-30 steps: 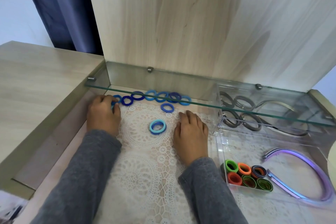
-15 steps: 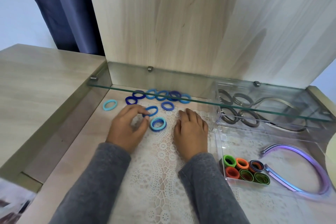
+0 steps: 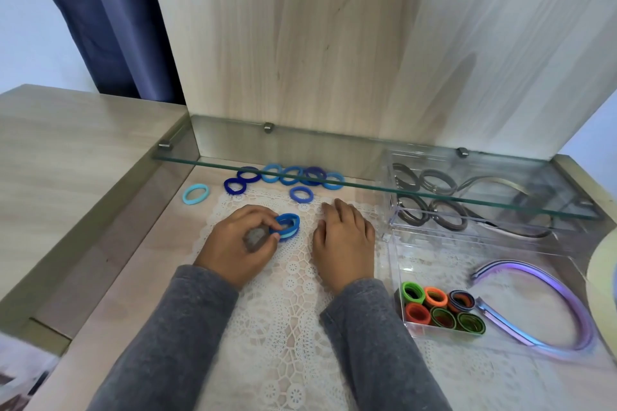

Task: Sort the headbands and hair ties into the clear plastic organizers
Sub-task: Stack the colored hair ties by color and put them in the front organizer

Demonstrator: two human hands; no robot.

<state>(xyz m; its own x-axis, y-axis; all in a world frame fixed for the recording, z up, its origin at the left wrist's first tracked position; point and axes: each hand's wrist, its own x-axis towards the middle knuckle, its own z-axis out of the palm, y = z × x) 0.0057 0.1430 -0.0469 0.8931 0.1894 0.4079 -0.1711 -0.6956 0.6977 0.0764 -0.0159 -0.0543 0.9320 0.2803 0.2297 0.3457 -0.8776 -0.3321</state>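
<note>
Head view: lace-covered counter (image 3: 133,277) beneath a glass shelf (image 3: 367,186); the left hand (image 3: 233,247) has its fingers (image 3: 258,214) pinching stacked blue hair ties (image 3: 288,227), while the right hand (image 3: 344,240) lies flat, uncurled.

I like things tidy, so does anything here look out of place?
One pale turquoise elastic hair tie lies alone on the wooden desktop, off the white lace mat and apart from the row of blue hair ties. Nothing looks spilled or damaged.
</note>
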